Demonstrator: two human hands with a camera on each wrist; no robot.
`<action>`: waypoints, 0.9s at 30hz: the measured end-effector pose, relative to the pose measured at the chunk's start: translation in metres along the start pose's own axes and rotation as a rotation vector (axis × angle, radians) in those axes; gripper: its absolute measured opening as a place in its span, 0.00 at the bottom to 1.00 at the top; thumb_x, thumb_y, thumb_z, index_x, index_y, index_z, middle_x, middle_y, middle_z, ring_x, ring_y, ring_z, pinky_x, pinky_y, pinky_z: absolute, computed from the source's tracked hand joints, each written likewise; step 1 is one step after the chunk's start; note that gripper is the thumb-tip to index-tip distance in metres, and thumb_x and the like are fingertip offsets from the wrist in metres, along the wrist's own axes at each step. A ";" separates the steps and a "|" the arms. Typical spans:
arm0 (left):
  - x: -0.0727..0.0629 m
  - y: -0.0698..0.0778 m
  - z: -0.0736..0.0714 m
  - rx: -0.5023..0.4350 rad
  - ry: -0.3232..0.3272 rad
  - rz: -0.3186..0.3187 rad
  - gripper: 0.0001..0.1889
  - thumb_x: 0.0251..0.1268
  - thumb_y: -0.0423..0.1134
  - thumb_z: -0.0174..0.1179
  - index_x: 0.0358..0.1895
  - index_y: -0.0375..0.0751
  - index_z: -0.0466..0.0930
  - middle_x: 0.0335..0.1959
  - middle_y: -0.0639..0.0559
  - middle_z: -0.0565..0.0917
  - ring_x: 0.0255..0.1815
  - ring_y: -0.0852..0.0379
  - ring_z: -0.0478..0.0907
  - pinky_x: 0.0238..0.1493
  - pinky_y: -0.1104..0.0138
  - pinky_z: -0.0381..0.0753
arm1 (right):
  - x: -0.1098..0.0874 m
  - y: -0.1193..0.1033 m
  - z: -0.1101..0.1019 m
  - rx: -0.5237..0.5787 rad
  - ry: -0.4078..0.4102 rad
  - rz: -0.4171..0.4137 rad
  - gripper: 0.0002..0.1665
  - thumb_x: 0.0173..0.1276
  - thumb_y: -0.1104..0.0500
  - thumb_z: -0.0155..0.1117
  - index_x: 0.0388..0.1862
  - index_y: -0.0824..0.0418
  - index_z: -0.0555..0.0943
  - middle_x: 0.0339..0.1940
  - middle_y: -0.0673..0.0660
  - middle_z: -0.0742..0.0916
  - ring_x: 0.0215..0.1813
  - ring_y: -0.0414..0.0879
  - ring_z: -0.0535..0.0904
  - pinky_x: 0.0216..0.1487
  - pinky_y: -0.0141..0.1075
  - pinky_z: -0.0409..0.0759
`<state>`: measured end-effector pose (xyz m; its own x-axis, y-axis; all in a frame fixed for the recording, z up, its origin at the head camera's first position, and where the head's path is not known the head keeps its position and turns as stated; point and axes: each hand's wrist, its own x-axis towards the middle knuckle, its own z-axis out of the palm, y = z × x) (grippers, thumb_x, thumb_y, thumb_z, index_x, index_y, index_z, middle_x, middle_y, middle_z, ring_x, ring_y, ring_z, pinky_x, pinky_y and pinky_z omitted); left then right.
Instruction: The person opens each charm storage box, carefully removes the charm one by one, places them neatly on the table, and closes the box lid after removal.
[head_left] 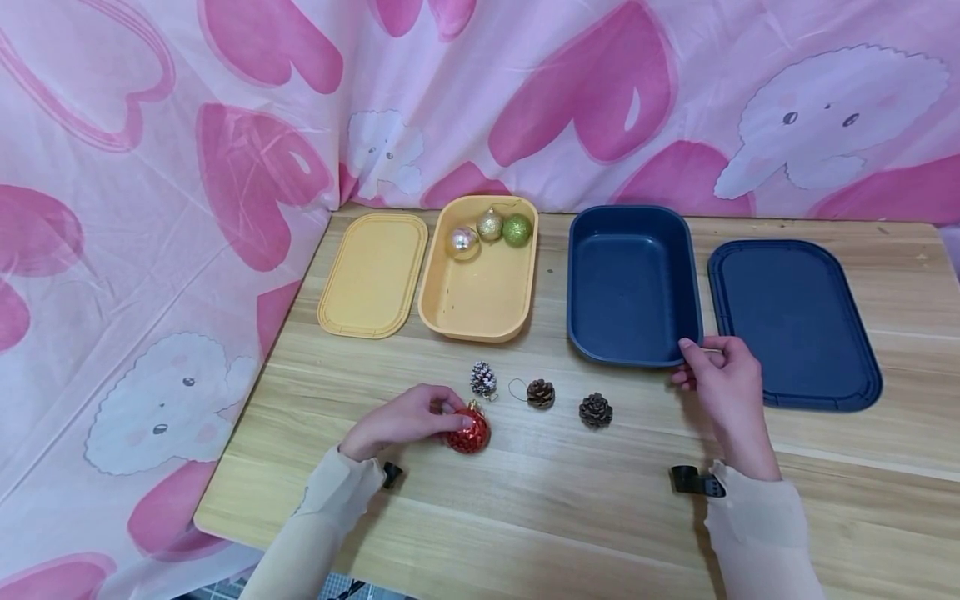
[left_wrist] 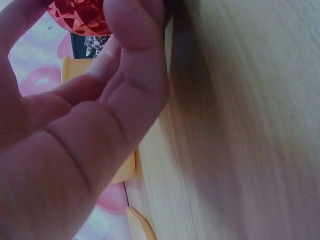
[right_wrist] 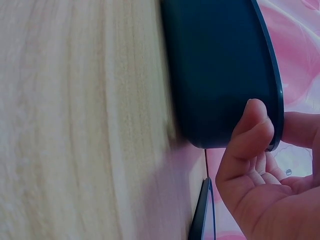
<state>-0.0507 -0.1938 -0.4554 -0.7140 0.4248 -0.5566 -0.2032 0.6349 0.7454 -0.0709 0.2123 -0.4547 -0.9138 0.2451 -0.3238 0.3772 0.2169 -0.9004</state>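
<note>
A shiny red bauble (head_left: 468, 432) on the wooden table is gripped by my left hand (head_left: 408, 417), thumb and fingers around its left side. In the left wrist view the faceted red bauble (left_wrist: 80, 17) shows between thumb and fingers. My right hand (head_left: 723, 383) pinches the near right corner of the dark blue box (head_left: 630, 350), thumb on the rim. The right wrist view shows the thumb and fingers on either side of that box's wall (right_wrist: 220, 65). Just beyond the bauble lie a snow-tipped pine cone (head_left: 483, 379), a brown pine cone with a loop (head_left: 540, 393) and another brown pine cone (head_left: 596, 410).
A yellow box (head_left: 480, 325) holds a clear bauble (head_left: 462, 243), a gold bauble (head_left: 490, 223) and a green bauble (head_left: 517, 230). Its yellow lid (head_left: 373, 275) lies left of it. The blue lid (head_left: 795, 325) lies right of the blue box. A pink curtain (head_left: 420, 92) hangs behind.
</note>
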 end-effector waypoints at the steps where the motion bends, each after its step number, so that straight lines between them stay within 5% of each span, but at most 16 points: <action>1: 0.000 0.000 0.000 0.000 -0.001 0.001 0.15 0.62 0.48 0.63 0.45 0.42 0.81 0.36 0.53 0.84 0.38 0.57 0.77 0.43 0.65 0.76 | 0.000 0.000 0.000 0.001 0.001 0.000 0.14 0.71 0.47 0.57 0.45 0.49 0.65 0.22 0.39 0.85 0.23 0.36 0.83 0.30 0.27 0.82; 11: -0.003 0.000 -0.003 -0.062 -0.033 -0.013 0.15 0.64 0.47 0.62 0.47 0.40 0.81 0.35 0.52 0.83 0.30 0.56 0.76 0.33 0.65 0.80 | 0.001 0.001 0.000 -0.006 -0.001 0.004 0.14 0.71 0.46 0.57 0.45 0.49 0.65 0.22 0.39 0.86 0.24 0.36 0.83 0.30 0.27 0.82; 27: -0.001 -0.008 -0.010 -0.123 -0.041 0.001 0.19 0.66 0.47 0.60 0.52 0.37 0.77 0.34 0.43 0.83 0.31 0.54 0.78 0.34 0.65 0.81 | 0.001 0.001 0.000 -0.007 -0.002 0.005 0.13 0.72 0.46 0.56 0.45 0.48 0.65 0.22 0.38 0.85 0.23 0.36 0.83 0.29 0.28 0.83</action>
<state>-0.0548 -0.2062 -0.4570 -0.6866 0.4531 -0.5686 -0.2853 0.5515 0.7839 -0.0715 0.2131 -0.4563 -0.9121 0.2442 -0.3292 0.3830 0.2221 -0.8966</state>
